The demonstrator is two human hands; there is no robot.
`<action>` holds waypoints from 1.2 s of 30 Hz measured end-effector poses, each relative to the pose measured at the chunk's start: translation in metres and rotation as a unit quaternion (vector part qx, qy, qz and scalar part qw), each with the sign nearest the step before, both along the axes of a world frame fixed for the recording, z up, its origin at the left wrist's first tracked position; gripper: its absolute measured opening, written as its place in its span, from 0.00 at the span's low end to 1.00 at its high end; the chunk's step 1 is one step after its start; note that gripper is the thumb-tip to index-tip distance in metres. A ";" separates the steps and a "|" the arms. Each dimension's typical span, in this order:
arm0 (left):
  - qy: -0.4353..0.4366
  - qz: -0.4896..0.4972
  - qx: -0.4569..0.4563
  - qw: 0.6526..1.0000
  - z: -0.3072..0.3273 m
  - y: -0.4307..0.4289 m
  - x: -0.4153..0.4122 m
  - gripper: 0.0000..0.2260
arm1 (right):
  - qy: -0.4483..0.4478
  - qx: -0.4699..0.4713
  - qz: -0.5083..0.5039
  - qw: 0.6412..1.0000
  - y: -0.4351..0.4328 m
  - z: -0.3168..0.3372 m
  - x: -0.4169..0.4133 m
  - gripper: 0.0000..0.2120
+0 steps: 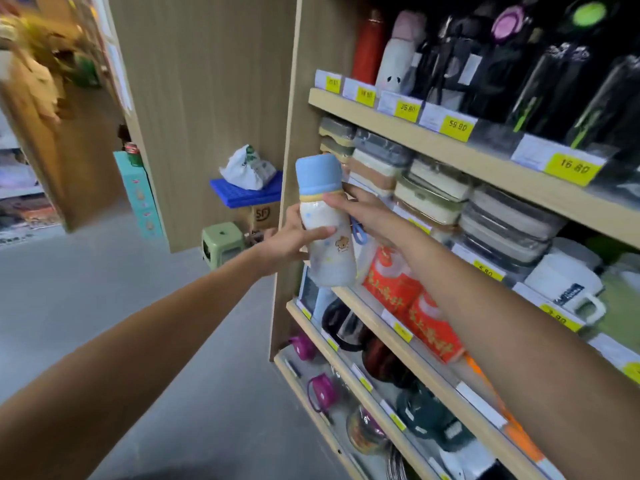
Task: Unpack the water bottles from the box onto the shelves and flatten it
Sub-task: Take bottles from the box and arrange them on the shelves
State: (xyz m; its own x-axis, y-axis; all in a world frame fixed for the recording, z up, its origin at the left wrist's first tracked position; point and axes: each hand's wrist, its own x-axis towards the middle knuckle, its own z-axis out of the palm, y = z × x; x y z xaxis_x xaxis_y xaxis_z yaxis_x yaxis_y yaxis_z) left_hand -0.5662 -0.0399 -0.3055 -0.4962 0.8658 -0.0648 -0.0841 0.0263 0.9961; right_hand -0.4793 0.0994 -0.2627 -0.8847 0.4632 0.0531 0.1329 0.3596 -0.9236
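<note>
A pale frosted water bottle [325, 225] with a blue cap and a small bear print is held up in front of the left end of the wooden shelves [398, 128]. My left hand [294, 237] grips its body from the left, thumb across the front. My right hand [360, 211] holds it from the right, near the neck, where a blue strap loop hangs down. The bottle tilts slightly, cap uppermost. No box is in view.
The shelves hold dark flasks on top, stacked lunch boxes [433, 192], red paper cups [412, 299], white mugs [568, 285], and jugs lower down. Yellow price tags line the edges. A green stool [223, 242] and a blue crate on a carton [247, 195] stand on the grey floor behind.
</note>
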 end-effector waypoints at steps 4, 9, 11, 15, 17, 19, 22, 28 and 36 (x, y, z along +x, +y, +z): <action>-0.010 -0.041 0.040 0.998 0.026 0.031 -0.055 0.38 | 0.011 0.046 -0.041 0.998 0.015 0.030 -0.046 0.13; 0.001 -0.045 0.103 0.994 0.061 0.066 -0.105 0.35 | 0.037 0.079 -0.114 0.990 0.027 0.077 -0.087 0.12; 0.004 -0.050 0.138 0.989 0.084 0.084 -0.122 0.29 | 0.048 0.103 -0.140 0.984 0.031 0.106 -0.102 0.09; -0.007 -0.063 0.195 0.979 0.129 0.104 -0.138 0.23 | 0.074 0.164 -0.178 0.967 0.037 0.155 -0.118 0.19; -0.007 -0.078 0.220 0.972 0.157 0.111 -0.140 0.28 | 0.084 0.215 -0.209 0.950 0.035 0.183 -0.119 0.24; -0.003 -0.077 0.255 0.964 0.186 0.116 -0.135 0.27 | 0.101 0.253 -0.223 0.936 0.035 0.207 -0.115 0.21; 0.020 -0.064 0.317 0.946 0.235 0.127 -0.123 0.27 | 0.140 0.316 -0.277 0.897 0.033 0.252 -0.104 0.19; 0.029 -0.060 0.399 0.915 0.318 0.152 -0.094 0.30 | 0.144 0.410 -0.375 0.819 0.030 0.329 -0.071 0.21; 0.096 -0.069 0.457 0.881 0.389 0.200 -0.088 0.34 | 0.198 0.475 -0.512 0.687 0.061 0.364 -0.011 0.10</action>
